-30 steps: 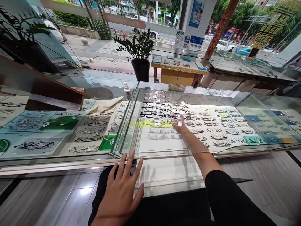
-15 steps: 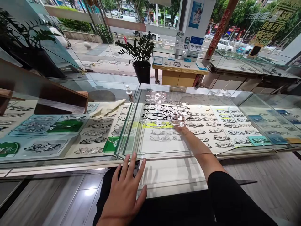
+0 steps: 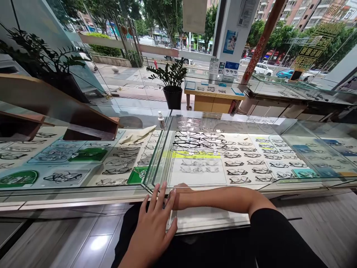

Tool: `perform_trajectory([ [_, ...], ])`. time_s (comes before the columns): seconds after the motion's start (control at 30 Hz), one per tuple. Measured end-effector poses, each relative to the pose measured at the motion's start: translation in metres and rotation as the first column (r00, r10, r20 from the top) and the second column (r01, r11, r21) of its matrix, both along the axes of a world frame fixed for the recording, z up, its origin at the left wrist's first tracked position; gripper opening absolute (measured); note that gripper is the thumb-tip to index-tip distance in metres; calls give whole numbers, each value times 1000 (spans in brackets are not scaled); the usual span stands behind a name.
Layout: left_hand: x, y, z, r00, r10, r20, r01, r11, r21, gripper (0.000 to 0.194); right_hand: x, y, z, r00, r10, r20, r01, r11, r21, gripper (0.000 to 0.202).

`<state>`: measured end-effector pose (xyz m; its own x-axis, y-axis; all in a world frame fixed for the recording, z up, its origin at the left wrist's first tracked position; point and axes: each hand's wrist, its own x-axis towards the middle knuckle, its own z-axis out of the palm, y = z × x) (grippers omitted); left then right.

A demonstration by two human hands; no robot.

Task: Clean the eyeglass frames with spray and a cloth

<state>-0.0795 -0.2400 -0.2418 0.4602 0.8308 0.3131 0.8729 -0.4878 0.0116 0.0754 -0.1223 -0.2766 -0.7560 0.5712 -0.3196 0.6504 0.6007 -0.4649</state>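
My left hand [image 3: 154, 219] is at the front edge of the glass display case [image 3: 195, 185], fingers spread, with nothing visible in it. Close beyond it, my right hand [image 3: 182, 189] is low at the same edge. Its fingers are mostly hidden behind my left hand, so I cannot tell whether it holds anything. Rows of glasses lie farther back: a dark pair [image 3: 186, 143] on the left and another dark pair [image 3: 213, 142] beside it. Blurred reflections or shadows of glasses show on the white panel [image 3: 198, 176] below them.
A spray bottle [image 3: 161, 120] and a cream cloth [image 3: 137, 135] rest on the left glass top. More glasses [image 3: 237, 172] fill the case to the right. A pale ledge [image 3: 209, 219] juts out below the case. Brown wooden stands [image 3: 92, 128] occupy the left counter.
My right hand has drawn back from the right-hand column of glasses to the front edge beside my left hand. My left hand stays spread there. The view has tilted upward slightly.
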Motion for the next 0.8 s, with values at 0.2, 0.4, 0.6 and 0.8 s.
perform_trajectory([
  [0.2,2,-1,1,1000,-3,28,4,1000,-11,72,34,-41,51,979,-168,114,180,978,-109,47],
  [0.4,4,-2,0,998,14,54,-11,999,-52,73,92,-54,124,806,-511,-297,406,844,-350,66],
  [0.6,4,-1,0,994,28,104,-18,996,-93,75,156,70,175,675,-615,-406,737,577,352,69],
  [0.8,3,-1,-4,995,19,100,-15,999,-48,73,185,148,162,765,-644,-14,527,613,588,55],
])
